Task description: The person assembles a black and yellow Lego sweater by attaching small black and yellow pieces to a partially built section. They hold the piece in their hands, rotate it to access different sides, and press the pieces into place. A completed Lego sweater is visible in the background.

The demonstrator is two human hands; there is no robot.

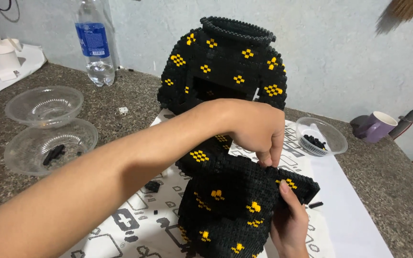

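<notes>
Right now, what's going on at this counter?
A person is working on a black brick-built model with yellow diamond patterns standing on a printed instruction sheet. The left hand reaches across and pinches its top edge, while the right hand steadies its side from below. A larger matching section stands behind. Clear plastic bowls with a few loose black pieces sit to the left, another bowl to the right, near a purple mug.
</notes>
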